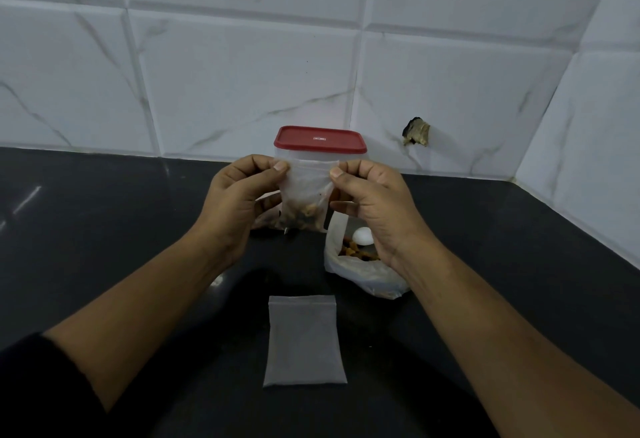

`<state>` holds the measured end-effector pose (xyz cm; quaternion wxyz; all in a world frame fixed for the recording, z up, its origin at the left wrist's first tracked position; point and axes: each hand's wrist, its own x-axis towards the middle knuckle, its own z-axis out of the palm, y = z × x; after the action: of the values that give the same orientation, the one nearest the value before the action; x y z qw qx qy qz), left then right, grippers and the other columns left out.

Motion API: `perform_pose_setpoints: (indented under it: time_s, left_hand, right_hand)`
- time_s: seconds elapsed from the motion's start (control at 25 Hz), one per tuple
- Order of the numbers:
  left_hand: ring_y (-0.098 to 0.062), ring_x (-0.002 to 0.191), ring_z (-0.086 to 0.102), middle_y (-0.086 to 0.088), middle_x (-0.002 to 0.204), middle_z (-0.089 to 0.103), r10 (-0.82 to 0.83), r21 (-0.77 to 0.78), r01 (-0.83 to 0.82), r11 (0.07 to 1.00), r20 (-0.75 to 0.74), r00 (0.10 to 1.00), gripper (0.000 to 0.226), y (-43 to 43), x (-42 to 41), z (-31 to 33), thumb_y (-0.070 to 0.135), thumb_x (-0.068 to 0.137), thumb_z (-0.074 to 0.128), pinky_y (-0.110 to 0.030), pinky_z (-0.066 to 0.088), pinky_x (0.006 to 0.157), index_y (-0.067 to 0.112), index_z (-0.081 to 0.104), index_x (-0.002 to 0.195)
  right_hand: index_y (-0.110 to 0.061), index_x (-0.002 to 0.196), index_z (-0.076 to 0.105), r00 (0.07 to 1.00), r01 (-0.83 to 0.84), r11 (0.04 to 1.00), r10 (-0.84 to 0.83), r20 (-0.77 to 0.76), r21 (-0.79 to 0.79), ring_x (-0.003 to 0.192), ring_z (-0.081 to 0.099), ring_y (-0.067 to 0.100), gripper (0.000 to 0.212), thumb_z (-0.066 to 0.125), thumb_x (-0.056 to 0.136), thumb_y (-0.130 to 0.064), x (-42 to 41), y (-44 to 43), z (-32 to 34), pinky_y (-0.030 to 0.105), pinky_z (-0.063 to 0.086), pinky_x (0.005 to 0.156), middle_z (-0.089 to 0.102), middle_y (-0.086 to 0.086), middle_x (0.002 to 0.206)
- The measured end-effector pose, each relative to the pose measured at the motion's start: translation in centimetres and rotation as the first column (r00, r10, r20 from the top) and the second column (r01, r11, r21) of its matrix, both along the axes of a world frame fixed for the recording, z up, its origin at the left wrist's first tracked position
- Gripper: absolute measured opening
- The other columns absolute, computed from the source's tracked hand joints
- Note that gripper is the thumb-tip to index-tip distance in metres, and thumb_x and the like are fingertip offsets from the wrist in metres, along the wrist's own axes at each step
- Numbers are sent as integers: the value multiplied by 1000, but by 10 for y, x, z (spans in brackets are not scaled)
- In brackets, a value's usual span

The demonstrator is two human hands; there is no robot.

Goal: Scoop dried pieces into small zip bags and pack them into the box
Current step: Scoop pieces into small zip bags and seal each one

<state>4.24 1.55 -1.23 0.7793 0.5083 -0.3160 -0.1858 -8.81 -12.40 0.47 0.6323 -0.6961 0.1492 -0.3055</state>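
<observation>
An empty zip bag [304,340] lies flat, nearest on the bench [104,230]. Beyond, left grip [239,202] and right grip [370,205] pinch the top corners of a small zip bag [308,185], dried pieces [304,216] at its bottom, beside a sack [367,278] holding pieces and a scoop [363,237]. Behind stands the red-lidded box [320,141].

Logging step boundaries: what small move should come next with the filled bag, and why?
Probably run both grips along the zip strip to seal it. Left hand and right hand each pinch a top corner of the small zip bag, dried pieces sit in its bottom, and the box behind has its red lid on.
</observation>
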Motion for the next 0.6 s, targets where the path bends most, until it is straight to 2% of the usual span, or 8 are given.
perform_pose_setpoints:
  time_s: [0.16,0.2,0.28,0.36,0.4,0.48,0.52,0.6]
  left_hand:
    - [-16,88,72,0,93,73,-21,28,19,999,48,999,15,0,-2,-1,22,103,56,-33,60,73,16,67,94]
    - [-18,91,73,-2,99,74,-39,52,35,998,76,996,13,1,-4,-1,24,101,58,-35,61,74,15,67,101]
    - [-23,96,75,-9,107,76,-54,118,40,992,117,992,26,1,-4,-1,23,93,67,-40,63,79,9,66,115]
    - [-24,90,75,-10,100,77,-21,160,3,987,113,993,25,3,0,-1,15,89,72,-42,63,79,8,68,112]
    - [-23,85,75,-8,94,77,9,171,-29,985,115,993,17,4,5,0,12,91,72,-40,62,76,9,69,107]
    - [-19,79,73,-6,88,76,68,210,-97,973,144,987,9,10,19,0,8,93,72,-36,60,73,12,71,101]
    - [-18,79,72,-6,87,75,96,236,-132,963,158,983,9,12,27,-1,6,92,72,-35,59,73,13,71,99]
    - [-19,80,72,-4,85,74,137,297,-178,938,152,979,11,15,40,-4,3,91,73,-35,57,71,13,71,96]
  right_hand:
    - [-16,98,70,999,-8,1000,7,42,22,92,69,19,6,65,101,-14,-1,2,-1,46,62,94,71,5,95]
    - [-16,98,70,998,-21,999,19,57,38,93,69,21,6,65,101,-13,-2,3,-1,46,62,94,72,6,96]
    - [-17,98,70,996,-44,997,38,81,66,94,71,23,7,66,101,-12,-2,3,-1,44,62,93,74,8,98]
    - [-16,102,69,996,-44,998,41,74,49,90,74,19,5,65,101,-13,-2,3,-1,38,62,90,76,5,95]
    - [-16,107,68,998,-32,999,32,51,-9,88,75,16,7,66,101,-14,-3,3,-2,35,61,88,77,3,95]
    - [-19,116,65,1000,-21,964,15,-24,-266,89,73,11,19,71,98,-18,-5,2,-2,27,59,84,76,2,97]
    - [-20,116,66,997,-63,911,35,-75,-408,91,71,7,24,76,94,-20,-7,3,-1,25,58,83,74,0,99]
    - [-23,112,71,960,-253,760,121,-253,-599,98,68,2,26,83,88,-26,-11,8,4,20,57,86,73,-8,104]
